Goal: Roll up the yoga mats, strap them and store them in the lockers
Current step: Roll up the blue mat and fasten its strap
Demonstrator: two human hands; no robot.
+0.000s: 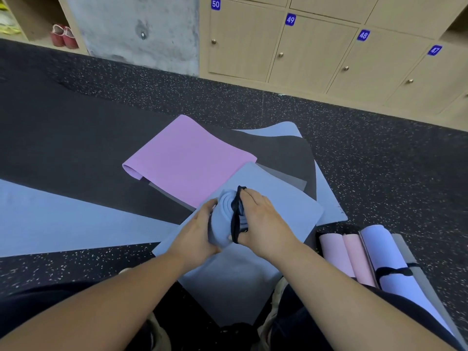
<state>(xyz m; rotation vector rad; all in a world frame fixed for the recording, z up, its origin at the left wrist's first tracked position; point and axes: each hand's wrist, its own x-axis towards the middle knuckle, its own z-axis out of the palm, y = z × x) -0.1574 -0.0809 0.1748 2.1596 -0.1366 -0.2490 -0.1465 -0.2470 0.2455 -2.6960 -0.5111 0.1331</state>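
You are clamping the rolled blue mat (222, 219) upright on the floor with your left hand (195, 231) while your right hand (263, 216) is pinching the strap (236, 214), apparently only half on, so loosening either grip risks the roll springing open.

- Rolled blue mat (222, 221): matt, foam-like, smooth — layers show at the spiral end.
- Black strap (236, 214): soft woven cloth, dull.
- Pink mat (187, 160): matt, finely textured foam.
- Floor (379, 158): dark rubber-like surface, speckled, grainy.
- Lockers (311, 49): pale wood-grain fronts, matt; small round knobs (280, 55) shiny, probably metal.
- Wall panel (131, 26): rough grey concrete.
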